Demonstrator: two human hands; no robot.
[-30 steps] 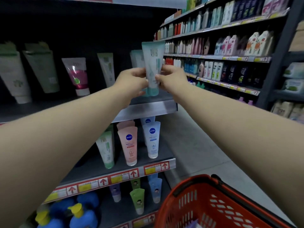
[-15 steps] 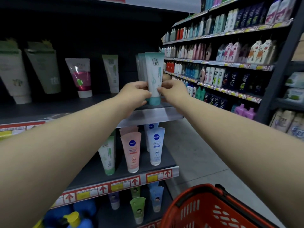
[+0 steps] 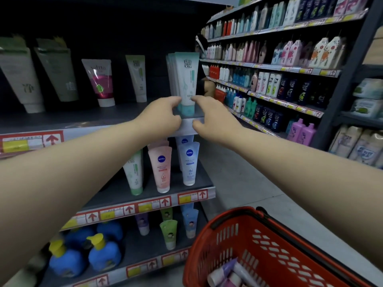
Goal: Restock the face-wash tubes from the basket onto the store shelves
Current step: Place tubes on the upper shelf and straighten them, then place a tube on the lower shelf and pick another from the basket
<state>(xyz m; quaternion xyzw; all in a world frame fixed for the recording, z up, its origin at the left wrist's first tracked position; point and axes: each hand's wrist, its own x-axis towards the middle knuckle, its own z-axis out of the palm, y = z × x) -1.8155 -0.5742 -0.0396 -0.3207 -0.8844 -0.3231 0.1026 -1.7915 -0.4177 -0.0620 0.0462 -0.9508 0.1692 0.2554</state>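
Head view: the face-wash tube (image 3: 186,79) stands cap-down at the right end of the upper shelf (image 3: 103,117), just in front of matching tubes (image 3: 171,75). The left hand (image 3: 161,117) has curled fingertips against the tube's lower left, at the shelf's front edge; whether it is pinching I cannot tell. The right hand (image 3: 215,119) is loosely spread, with one fingertip at the tube's lower right.

To do this well, I would square the label to the front, check that the cap sits flat on the shelf, then draw both hands straight back so nothing tips. The basket (image 3: 228,220), well below the shelf, holds more tubes.

A second ago the tube was gripped up in the air above the shelf. It has since come down onto it, and both hands have dropped towards the cap and loosened.
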